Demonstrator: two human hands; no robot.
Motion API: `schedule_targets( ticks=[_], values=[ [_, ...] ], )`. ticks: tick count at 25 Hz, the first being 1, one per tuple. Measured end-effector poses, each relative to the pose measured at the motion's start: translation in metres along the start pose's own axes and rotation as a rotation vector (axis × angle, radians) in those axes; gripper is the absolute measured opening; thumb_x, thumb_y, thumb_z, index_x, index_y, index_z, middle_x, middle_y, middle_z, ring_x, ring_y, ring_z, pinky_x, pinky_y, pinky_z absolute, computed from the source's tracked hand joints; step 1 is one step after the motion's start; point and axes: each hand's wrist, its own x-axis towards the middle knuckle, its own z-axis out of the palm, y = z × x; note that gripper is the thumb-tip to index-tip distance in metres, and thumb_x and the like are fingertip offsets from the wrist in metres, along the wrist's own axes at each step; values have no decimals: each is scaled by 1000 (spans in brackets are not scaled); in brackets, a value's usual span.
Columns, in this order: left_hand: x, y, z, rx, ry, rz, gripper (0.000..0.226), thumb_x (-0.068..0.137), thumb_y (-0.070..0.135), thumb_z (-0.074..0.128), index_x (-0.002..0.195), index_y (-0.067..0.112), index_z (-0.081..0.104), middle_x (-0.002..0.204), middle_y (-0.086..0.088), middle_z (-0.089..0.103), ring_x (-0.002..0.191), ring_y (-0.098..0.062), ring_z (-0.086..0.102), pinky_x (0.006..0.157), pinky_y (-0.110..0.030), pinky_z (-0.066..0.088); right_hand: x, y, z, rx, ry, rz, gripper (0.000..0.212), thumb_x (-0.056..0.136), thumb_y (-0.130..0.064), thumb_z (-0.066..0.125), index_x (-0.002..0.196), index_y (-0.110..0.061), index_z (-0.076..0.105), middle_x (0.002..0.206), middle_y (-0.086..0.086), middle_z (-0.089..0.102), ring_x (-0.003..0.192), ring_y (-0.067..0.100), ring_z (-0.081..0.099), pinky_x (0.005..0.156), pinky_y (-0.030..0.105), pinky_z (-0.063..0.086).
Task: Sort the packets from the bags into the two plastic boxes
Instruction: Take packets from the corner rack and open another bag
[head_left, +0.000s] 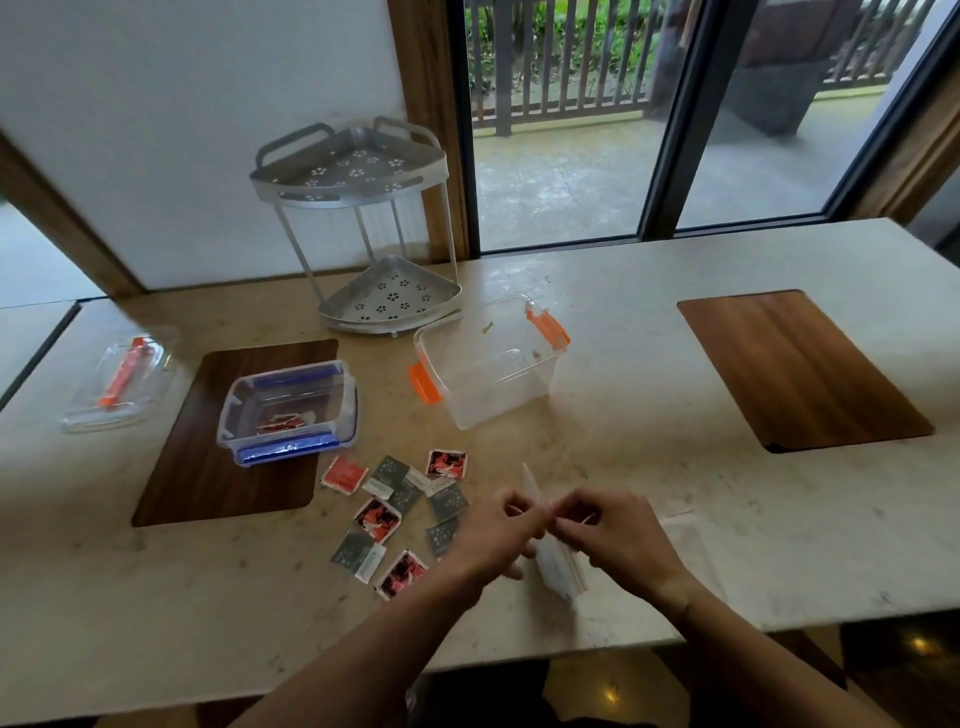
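Observation:
Both hands grip the top edge of a clear plastic bag (558, 569) near the table's front: my left hand (496, 535) on its left side, my right hand (608, 535) on its right. Several small packets (400, 506), red-black, grey-green and one orange, lie scattered on the table left of my hands. A blue-clipped clear box (288, 408) with a red packet inside stands on a wooden mat. An orange-clipped clear box (488, 364) stands behind the packets, to the right of the blue one.
A clear lid with an orange handle (122, 384) lies at the far left. A two-tier metal corner rack (363, 228) stands at the back by the wall. Another wooden mat (800, 369) lies at the right. Another flat clear bag (685, 535) lies beside my right hand.

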Motion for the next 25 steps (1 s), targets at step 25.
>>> schedule_targets(
  ticks=[25],
  values=[
    [9,-13,-5,-184,-111,-7,23,80,28,77,89,7,74,72,2,70,66,-9,60,57,-24,42,-1,4,-9,354,-202,256,14,80,-11,74,93,-9,72,84,8,77,75,19,75,59,27,58]
  ],
)
